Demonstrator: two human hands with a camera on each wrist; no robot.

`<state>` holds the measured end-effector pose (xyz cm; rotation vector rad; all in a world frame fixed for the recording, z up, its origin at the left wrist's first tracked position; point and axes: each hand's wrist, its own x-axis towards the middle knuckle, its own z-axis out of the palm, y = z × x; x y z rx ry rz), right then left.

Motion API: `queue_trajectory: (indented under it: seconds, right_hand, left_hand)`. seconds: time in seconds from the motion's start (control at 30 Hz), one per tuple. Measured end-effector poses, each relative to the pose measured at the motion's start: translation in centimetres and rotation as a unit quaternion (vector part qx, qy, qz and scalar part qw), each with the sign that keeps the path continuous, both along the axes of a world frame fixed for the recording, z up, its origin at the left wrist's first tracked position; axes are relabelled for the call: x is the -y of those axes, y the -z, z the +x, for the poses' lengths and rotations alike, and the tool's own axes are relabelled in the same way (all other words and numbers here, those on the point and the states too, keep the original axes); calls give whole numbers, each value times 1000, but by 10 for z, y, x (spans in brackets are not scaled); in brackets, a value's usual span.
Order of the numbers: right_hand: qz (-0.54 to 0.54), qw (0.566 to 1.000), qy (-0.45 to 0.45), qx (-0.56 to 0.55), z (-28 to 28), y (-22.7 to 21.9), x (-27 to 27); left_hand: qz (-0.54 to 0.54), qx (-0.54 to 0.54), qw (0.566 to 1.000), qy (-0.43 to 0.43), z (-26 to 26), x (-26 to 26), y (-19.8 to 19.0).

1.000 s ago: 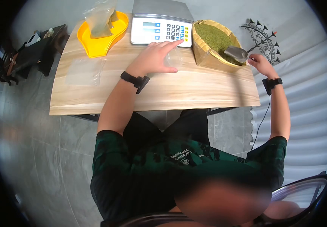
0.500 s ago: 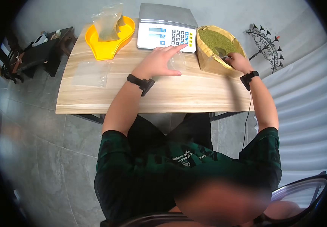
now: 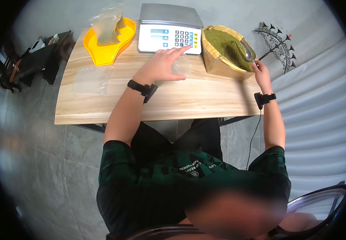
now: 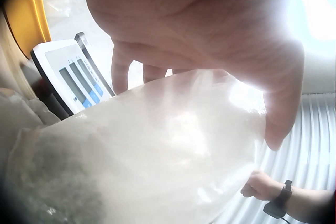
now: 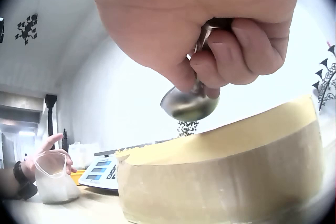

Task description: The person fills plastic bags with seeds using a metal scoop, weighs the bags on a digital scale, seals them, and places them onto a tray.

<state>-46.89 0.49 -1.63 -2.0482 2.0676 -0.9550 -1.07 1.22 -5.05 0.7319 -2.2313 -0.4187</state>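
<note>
Fingers [image 5: 236, 56] of the right hand [image 3: 262, 77] curl around the handle of a metal scoop [image 3: 248, 51], a firm grip that probably keeps its bowl steady over the right side of the paper sack [image 3: 225, 69]. Green granules [image 3: 220, 39] fill the sack; whether the scoop carries any, I cannot tell.

To the left, the left hand [image 3: 161, 66] spreads its straight fingers and thumb at the mouth of a clear bag [image 5: 55, 188], seemingly to hold it wide; some green matter lies at its bottom.

Beyond that hand is a scale [image 3: 171, 26], its keypad facing the person, likely for easy reading. At far left, a yellow tray [image 3: 105, 57] bears a filled bag [image 3: 107, 33], perhaps to keep it apart; flat clear bags [image 3: 89, 81] lie nearer on the table [image 3: 205, 100], within reach.
</note>
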Motion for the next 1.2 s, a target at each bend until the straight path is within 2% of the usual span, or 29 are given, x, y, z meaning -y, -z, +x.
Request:
queue_trajectory:
  seconds: [0.17, 0.4, 0.53, 0.63, 0.67, 0.73, 0.77, 0.83, 0.87, 0.93, 1.0, 1.07, 1.2]
  right_hand:
    - [-47, 998, 17, 33, -15, 24, -1]
    - [-87, 991, 6, 106, -8, 12, -6]
    - [-57, 994, 21, 86, -6, 15, -9]
    - [-8, 983, -42, 178, 19, 21, -24]
    - [-7, 983, -44, 178, 30, 22, -31]
    - [63, 952, -126, 273, 58, 20, -47]
    - [64, 952, -126, 273, 72, 17, -53]
    - [128, 938, -202, 250, 97, 12, -63]
    - [129, 938, -201, 251, 106, 11, -65]
    - [148, 933, -270, 186, 124, 8, -66]
    - [174, 935, -266, 160, 139, -2, -66]
    - [140, 946, -291, 13, 149, -10, -58]
    - [177, 937, -298, -50, 170, -45, -43]
  left_hand:
    - [8, -9, 1000, 0, 0, 1, 1]
    - [4, -12, 1000, -4, 0, 0, 1]
    - [5, -15, 1000, 0, 0, 0, 1]
    - [4, -16, 1000, 2, 2, 0, 0]
    - [4, -16, 1000, 0, 2, -1, 0]
    - [-1, -17, 1000, 3, 2, 0, 0]
    - [0, -17, 1000, 2, 2, 0, 0]
    - [-7, -18, 1000, -1, 1, 1, 2]
    - [-6, -17, 1000, -1, 1, 1, 3]
    - [-13, -27, 1000, 4, 1, 1, 3]
    - [-23, -26, 999, 6, 1, 3, 5]
    - [-32, -27, 999, 7, 1, 4, 6]
    - [-29, -16, 999, -7, 3, 2, 4]
